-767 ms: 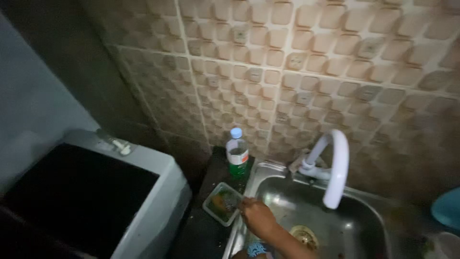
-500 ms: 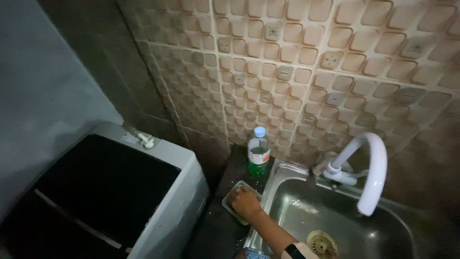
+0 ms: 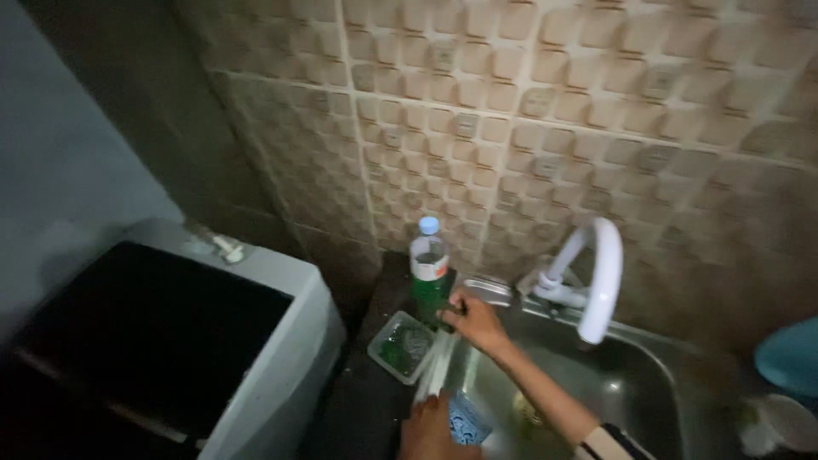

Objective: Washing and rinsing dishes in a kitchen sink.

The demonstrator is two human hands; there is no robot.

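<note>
**Two hands on one bundle of white sticks**

The left hand point(image 3: 434, 426), at the bottom edge of the view, is closed around the near end of a bundle of thin white sticks point(image 3: 436, 370); a blue patterned cup point(image 3: 469, 419) lies just beside it at the sink's point(image 3: 673, 383) left rim. What the sticks are cannot be told in the dim light. Their long axis runs from that hand up and slightly right to the right hand point(image 3: 475, 322), which reaches in from the lower right and pinches the far end. So the bundle lies between the hands, held at both ends.

Left of the bundle, on the dark table point(image 3: 358, 400), sits a clear tray point(image 3: 400, 345) with something green in it. Behind the right hand stands a bottle point(image 3: 429, 273) with a blue cap, nearly touching its fingers. Further right, the white tap point(image 3: 596, 277) curves over the sink, apart from both hands.
</note>
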